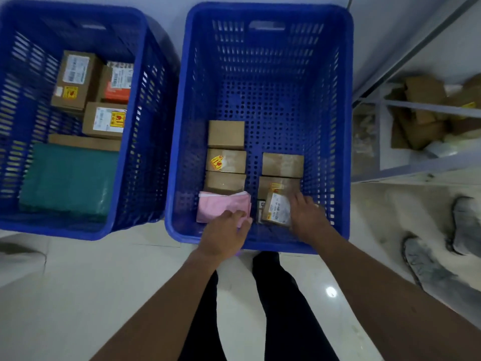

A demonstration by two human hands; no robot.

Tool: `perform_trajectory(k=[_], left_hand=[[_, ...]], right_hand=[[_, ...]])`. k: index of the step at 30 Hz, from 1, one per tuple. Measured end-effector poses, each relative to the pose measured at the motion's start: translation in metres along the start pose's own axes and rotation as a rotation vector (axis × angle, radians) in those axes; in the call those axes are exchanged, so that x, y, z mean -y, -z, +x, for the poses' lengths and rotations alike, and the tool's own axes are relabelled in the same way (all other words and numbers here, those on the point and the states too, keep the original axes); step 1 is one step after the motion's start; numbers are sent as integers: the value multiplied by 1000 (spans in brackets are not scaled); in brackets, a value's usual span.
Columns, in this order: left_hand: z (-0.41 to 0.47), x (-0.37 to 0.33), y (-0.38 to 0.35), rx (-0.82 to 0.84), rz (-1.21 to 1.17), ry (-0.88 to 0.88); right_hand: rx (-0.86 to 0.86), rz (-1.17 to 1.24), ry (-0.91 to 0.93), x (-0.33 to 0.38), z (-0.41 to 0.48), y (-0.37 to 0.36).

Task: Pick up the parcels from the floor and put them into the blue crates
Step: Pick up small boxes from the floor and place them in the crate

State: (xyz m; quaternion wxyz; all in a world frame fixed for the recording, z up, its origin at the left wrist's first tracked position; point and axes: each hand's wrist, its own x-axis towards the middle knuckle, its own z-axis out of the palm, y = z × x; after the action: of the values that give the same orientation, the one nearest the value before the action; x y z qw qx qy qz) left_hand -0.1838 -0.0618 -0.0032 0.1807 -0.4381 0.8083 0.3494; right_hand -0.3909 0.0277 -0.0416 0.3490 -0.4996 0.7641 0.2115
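Note:
Two blue crates stand on the floor. The right crate (263, 14) holds several small brown boxes (226, 134) in two rows, a pink parcel (221, 208) and a brown parcel with a white label (278, 209) at its near end. My left hand (225, 231) rests over the near edge of the pink parcel, fingers spread. My right hand (307, 217) lies against the right side of the labelled parcel; whether it grips it is unclear. The left crate (145, 126) holds brown boxes (74, 79) and a green flat parcel (67, 178).
A metal shelf rack (416, 105) with brown cardboard parcels stands at the right. Another person's grey shoes (421, 259) are on the floor at the right. My dark trouser legs (276, 308) stand just before the right crate. The floor is white tile.

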Motion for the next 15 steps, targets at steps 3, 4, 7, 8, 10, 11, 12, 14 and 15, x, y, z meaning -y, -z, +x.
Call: perform_trajectory(k=[3, 4, 7, 8, 10, 11, 12, 14, 15], left_hand=[[2, 5, -12, -63, 107, -37], [2, 5, -14, -95, 130, -42], [2, 5, -17, -154, 175, -55], [1, 5, -17, -158, 182, -60], [0, 5, -17, -169, 188, -74], [0, 5, -17, -176, 189, -79], [-1, 4, -16, -179, 194, -79], [-1, 3, -16, -177, 202, -78], [-1, 3, -16, -177, 203, -79]], right_hand=[[0, -77, 24, 7, 20, -18], [4, -76, 29, 8, 27, -22], [23, -61, 56, 9, 45, -33], [24, -60, 65, 10, 48, -35], [15, -59, 81, 9, 53, -40], [13, -54, 82, 9, 54, -42], [17, -51, 83, 8, 55, -43], [34, -48, 95, 6, 57, -42], [53, -51, 109, 5, 59, -40]])
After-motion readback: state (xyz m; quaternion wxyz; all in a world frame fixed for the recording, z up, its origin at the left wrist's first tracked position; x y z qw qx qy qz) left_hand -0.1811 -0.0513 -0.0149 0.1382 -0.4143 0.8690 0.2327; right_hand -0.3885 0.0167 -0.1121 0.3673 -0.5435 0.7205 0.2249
